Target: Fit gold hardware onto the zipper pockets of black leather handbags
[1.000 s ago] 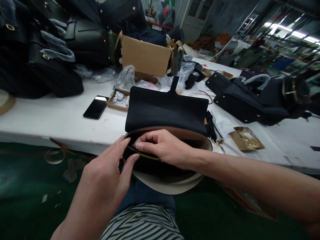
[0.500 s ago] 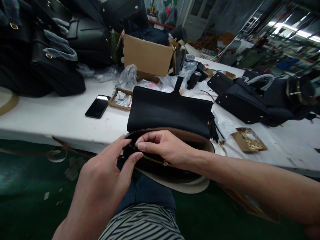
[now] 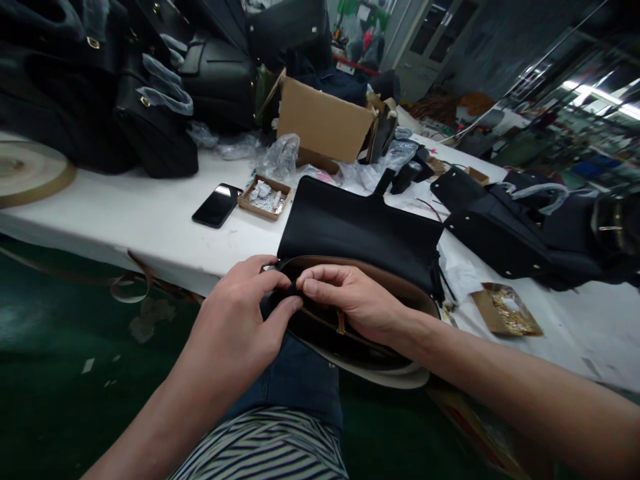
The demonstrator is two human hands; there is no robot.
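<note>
A black handbag [image 3: 360,223] with a tan lining rests at the table's front edge, its flap thrown back and its mouth facing up. My left hand [image 3: 250,300] is closed at the left end of the mouth, thumb and forefinger pinching a dark part of the bag. Right beside those fingertips, my right hand [image 3: 345,293] reaches in from the right, thumb and forefinger pressed together. Whatever is between the right fingertips is too small and dark to make out. A gold zipper pull [image 3: 341,322] hangs inside the bag below my right hand. A black tassel [image 3: 439,277] lies at the bag's right side.
On the white table [image 3: 165,220] lie a phone [image 3: 218,205], a small tray of bits [image 3: 265,197] and a box of gold hardware [image 3: 507,310]. Behind are a cardboard box [image 3: 325,120] and black bags at left [image 3: 155,127] and right [image 3: 500,233]. A tape roll [image 3: 35,170] lies left.
The view has shifted, so the table things sit differently in it. My fingertips have come closer together at the bag's left end, and the zipper pull now hangs more upright.
</note>
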